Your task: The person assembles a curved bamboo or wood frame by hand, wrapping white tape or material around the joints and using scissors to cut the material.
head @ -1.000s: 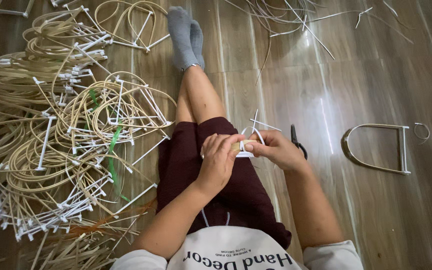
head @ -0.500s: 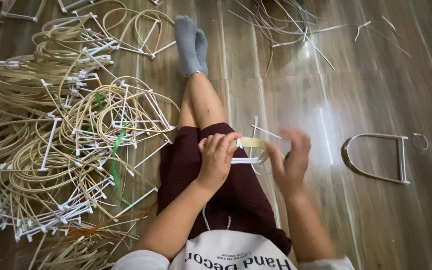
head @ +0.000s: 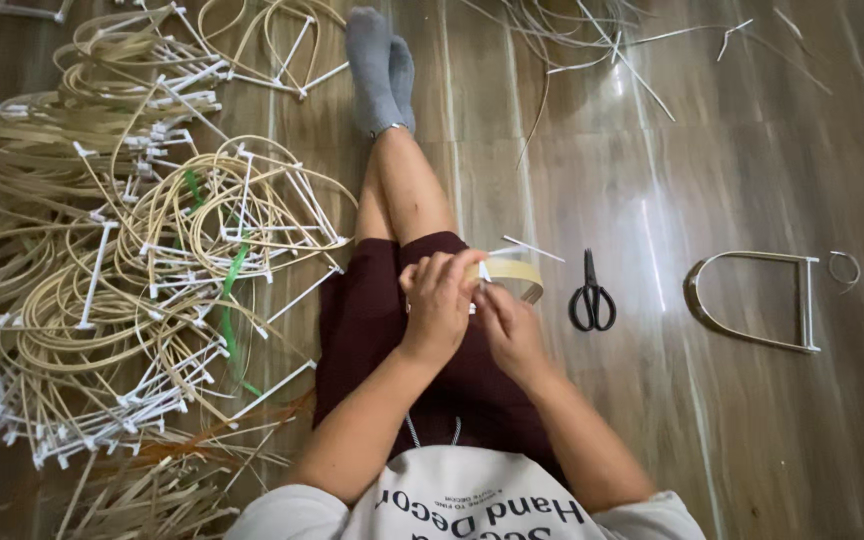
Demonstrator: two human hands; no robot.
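Bamboo, pale and thin, makes up nearly everything on this dark wooden floor [head: 752, 430]. The person sits on it with legs stretched toward the far edge, grey socks [head: 380, 62] crossed at the ankles, dark red shorts [head: 372, 320] over the thighs. Both hands meet above the lap. The left hand [head: 439, 305] curls over the near end of a bent bamboo strip [head: 518, 274], its grip closed on the strip with fingers folded down. The right hand [head: 508, 328] sits just beside and slightly below it, fingers pinched together on the same strip where a thin white stick [head: 532, 248] juts out toward the right; this hand is a little blurred, so which fingers press is hard to tell.

Black scissors [head: 591, 296] lie on the floor just right of the lap, handles toward the person. Farther right, well apart, rests a finished D-shaped bamboo frame [head: 752, 298] with a small loop [head: 845, 268] beside it. Along the floor's left edge sprawls a big tangled heap of bamboo loops [head: 132, 270] with white cross-sticks and green ties. Loose strips [head: 592, 40] lie scattered by the far edge.
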